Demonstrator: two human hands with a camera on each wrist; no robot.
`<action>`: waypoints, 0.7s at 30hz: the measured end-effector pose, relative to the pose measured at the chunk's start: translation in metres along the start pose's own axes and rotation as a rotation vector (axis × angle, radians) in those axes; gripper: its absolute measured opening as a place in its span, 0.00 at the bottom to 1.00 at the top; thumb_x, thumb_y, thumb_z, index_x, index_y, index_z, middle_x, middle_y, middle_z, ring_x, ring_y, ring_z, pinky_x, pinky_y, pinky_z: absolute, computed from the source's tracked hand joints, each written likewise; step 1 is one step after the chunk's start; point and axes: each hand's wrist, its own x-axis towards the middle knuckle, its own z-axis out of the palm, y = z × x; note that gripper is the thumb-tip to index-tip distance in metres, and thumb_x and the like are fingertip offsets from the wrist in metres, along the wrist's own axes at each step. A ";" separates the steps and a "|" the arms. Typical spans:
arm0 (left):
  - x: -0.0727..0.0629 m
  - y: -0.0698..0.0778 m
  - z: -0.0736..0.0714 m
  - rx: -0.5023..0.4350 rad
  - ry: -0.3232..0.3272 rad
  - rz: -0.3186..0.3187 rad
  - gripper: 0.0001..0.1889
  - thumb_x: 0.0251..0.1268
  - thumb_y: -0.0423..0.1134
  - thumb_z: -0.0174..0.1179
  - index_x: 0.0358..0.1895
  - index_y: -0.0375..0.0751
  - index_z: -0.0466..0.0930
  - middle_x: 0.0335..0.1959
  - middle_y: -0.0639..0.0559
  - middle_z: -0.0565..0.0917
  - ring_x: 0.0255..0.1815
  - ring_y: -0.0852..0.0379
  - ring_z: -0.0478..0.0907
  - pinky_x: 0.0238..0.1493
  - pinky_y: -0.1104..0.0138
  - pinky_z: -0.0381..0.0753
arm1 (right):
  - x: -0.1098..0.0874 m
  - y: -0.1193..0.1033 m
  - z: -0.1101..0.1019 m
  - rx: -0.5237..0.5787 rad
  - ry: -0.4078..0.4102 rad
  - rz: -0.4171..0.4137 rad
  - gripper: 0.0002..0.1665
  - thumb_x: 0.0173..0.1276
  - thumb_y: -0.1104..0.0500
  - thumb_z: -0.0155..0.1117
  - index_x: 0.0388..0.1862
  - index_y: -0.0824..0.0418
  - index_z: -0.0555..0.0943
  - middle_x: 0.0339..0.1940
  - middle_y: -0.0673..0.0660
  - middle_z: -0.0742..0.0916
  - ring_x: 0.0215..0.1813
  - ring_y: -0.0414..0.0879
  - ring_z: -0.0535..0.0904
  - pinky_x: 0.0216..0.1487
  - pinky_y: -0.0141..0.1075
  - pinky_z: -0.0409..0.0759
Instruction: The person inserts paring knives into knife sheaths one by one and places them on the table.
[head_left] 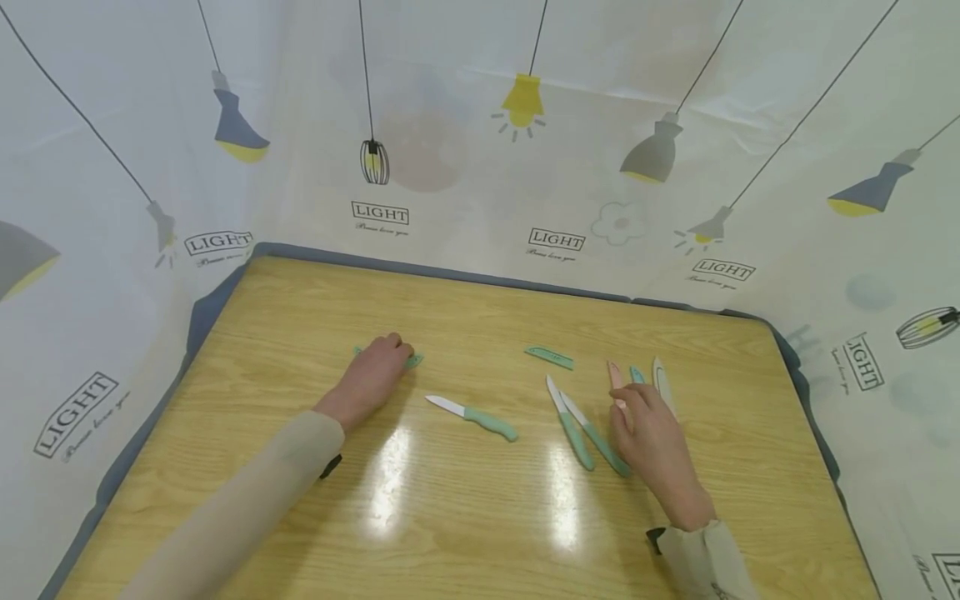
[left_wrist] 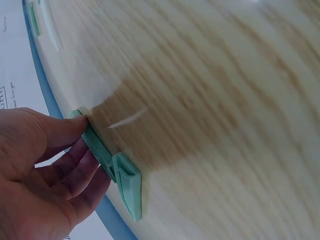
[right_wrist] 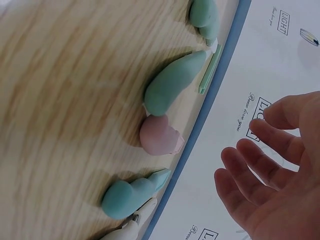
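My left hand [head_left: 372,371] is at the left of the table, pinching a green knife sheath [left_wrist: 98,147] between thumb and fingers. Another green sheath piece [left_wrist: 131,187] lies against its near end. Right of that hand lies a bare paring knife [head_left: 489,422] with a green handle and white blade. My right hand [head_left: 651,433] hovers with loosely bent fingers and holds nothing. Below it are a pink-handled knife [right_wrist: 159,136], a blue-handled knife [right_wrist: 122,199] and a white-handled knife [right_wrist: 125,231]; in the head view the hand partly hides them.
Two bare green-handled knives, one [head_left: 576,440] and another [head_left: 611,454], lie side by side left of the right hand. A loose green sheath [head_left: 550,358] rests behind them. A lamp-print curtain [head_left: 465,200] surrounds the wooden table [head_left: 465,525].
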 end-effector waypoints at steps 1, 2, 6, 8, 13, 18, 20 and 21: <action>0.000 0.000 0.000 0.007 0.000 0.001 0.13 0.81 0.33 0.54 0.58 0.28 0.79 0.49 0.38 0.80 0.50 0.42 0.79 0.54 0.52 0.85 | 0.000 0.000 0.000 -0.001 0.002 0.000 0.10 0.69 0.71 0.67 0.48 0.72 0.84 0.49 0.66 0.85 0.37 0.53 0.80 0.31 0.45 0.83; 0.000 0.001 0.000 0.011 -0.001 -0.002 0.13 0.81 0.32 0.54 0.58 0.28 0.79 0.49 0.38 0.80 0.50 0.42 0.79 0.53 0.52 0.85 | 0.000 0.000 0.000 0.000 0.001 0.000 0.10 0.69 0.71 0.67 0.48 0.72 0.84 0.49 0.66 0.85 0.36 0.53 0.80 0.31 0.45 0.82; 0.000 0.002 0.000 0.010 0.005 -0.016 0.13 0.82 0.32 0.52 0.59 0.28 0.78 0.49 0.36 0.80 0.50 0.41 0.80 0.53 0.51 0.86 | 0.000 -0.001 -0.001 0.001 0.001 0.003 0.10 0.69 0.70 0.66 0.48 0.72 0.84 0.49 0.66 0.85 0.36 0.53 0.80 0.31 0.46 0.83; -0.001 0.003 -0.002 -0.016 0.011 -0.034 0.14 0.83 0.33 0.50 0.60 0.28 0.77 0.50 0.36 0.79 0.51 0.41 0.80 0.53 0.50 0.86 | 0.000 -0.002 -0.001 0.001 0.003 0.001 0.10 0.69 0.70 0.66 0.48 0.72 0.84 0.49 0.66 0.85 0.37 0.54 0.81 0.31 0.46 0.83; -0.003 0.006 -0.008 -0.173 0.040 -0.105 0.15 0.83 0.32 0.49 0.65 0.30 0.74 0.54 0.37 0.78 0.54 0.42 0.79 0.56 0.50 0.85 | 0.002 -0.004 0.001 0.003 0.002 0.004 0.10 0.69 0.70 0.66 0.48 0.71 0.84 0.49 0.66 0.84 0.38 0.55 0.81 0.32 0.47 0.84; -0.005 0.011 -0.013 -0.393 0.098 -0.149 0.17 0.81 0.31 0.53 0.66 0.30 0.72 0.59 0.38 0.76 0.58 0.43 0.78 0.61 0.50 0.83 | 0.004 -0.007 0.004 0.004 -0.019 0.003 0.11 0.68 0.70 0.66 0.49 0.71 0.84 0.50 0.66 0.84 0.33 0.50 0.78 0.28 0.42 0.82; -0.007 0.014 -0.015 -0.488 0.123 -0.163 0.18 0.80 0.31 0.54 0.67 0.30 0.71 0.60 0.37 0.75 0.59 0.42 0.77 0.61 0.50 0.83 | 0.005 -0.009 0.006 0.004 -0.024 0.001 0.11 0.68 0.70 0.67 0.49 0.71 0.84 0.50 0.67 0.84 0.33 0.49 0.77 0.28 0.41 0.81; -0.008 0.015 -0.015 -0.531 0.133 -0.171 0.18 0.80 0.31 0.54 0.67 0.30 0.71 0.61 0.36 0.75 0.60 0.41 0.77 0.61 0.50 0.83 | 0.005 -0.010 0.006 0.003 -0.025 -0.001 0.11 0.68 0.70 0.67 0.49 0.71 0.84 0.50 0.67 0.84 0.32 0.49 0.77 0.28 0.40 0.81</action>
